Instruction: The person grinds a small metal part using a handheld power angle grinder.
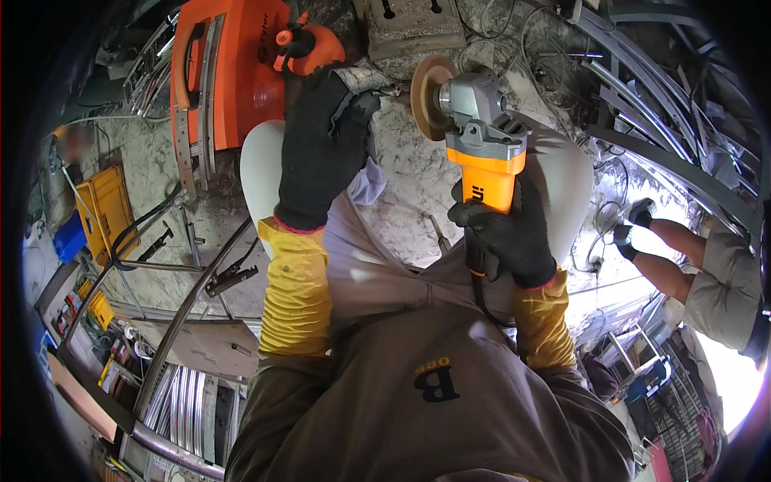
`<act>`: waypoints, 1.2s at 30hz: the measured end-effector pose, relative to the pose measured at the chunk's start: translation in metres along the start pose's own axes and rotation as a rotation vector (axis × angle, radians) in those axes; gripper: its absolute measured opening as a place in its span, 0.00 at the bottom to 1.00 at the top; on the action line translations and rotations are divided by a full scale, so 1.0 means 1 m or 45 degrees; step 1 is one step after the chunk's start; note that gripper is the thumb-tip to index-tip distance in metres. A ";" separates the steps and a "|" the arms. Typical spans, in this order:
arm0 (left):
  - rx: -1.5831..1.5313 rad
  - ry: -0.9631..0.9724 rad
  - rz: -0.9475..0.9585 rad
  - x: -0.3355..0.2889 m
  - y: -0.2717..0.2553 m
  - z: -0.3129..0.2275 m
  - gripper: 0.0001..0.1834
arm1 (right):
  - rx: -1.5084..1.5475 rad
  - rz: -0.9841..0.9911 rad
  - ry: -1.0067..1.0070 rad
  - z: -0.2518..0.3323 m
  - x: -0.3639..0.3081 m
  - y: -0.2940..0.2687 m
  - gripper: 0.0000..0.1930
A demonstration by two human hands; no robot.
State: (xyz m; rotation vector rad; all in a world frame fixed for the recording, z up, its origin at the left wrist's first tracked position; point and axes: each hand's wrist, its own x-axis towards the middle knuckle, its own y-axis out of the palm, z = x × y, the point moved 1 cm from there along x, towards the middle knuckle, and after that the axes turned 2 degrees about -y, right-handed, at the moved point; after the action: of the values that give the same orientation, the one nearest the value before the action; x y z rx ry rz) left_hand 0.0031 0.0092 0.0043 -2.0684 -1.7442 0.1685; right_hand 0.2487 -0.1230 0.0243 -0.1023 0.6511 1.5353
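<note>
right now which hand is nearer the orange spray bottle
Left: the left hand is just below the orange spray bottle in frame; right hand, its grip around the angle grinder, is farther, lower right.

The right hand [518, 233] hides part of the angle grinder [486, 173]; the left hand [323, 153] covers the base of an orange bottle [324, 48], its hold on the grey piece [359, 78] unclear; the top edge crops an orange case [237, 72]; the right rim cuts off a person [725, 273] above the waist.

A yellow panel [106, 210] stands beside a blue container [71, 238] at left; metal bars [642, 111] and another person [721, 271] occupy the right.
</note>
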 end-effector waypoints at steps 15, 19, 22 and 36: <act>-0.010 0.031 0.003 0.000 0.003 0.003 0.12 | -0.136 0.065 0.018 0.000 0.002 0.003 0.24; 0.122 0.106 -0.001 0.002 0.003 0.003 0.12 | -0.220 0.042 -0.014 0.004 0.003 0.005 0.23; 0.158 0.117 -0.007 0.002 0.004 0.003 0.12 | -0.205 0.015 0.004 0.002 0.004 0.005 0.30; 0.060 -0.178 0.040 -0.006 -0.005 0.020 0.15 | -0.169 -0.028 -0.005 0.002 0.000 0.001 0.24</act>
State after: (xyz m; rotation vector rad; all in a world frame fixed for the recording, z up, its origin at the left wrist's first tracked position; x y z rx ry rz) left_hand -0.0092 0.0091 -0.0126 -2.0951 -1.7711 0.3682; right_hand 0.2481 -0.1217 0.0262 -0.2064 0.5429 1.5563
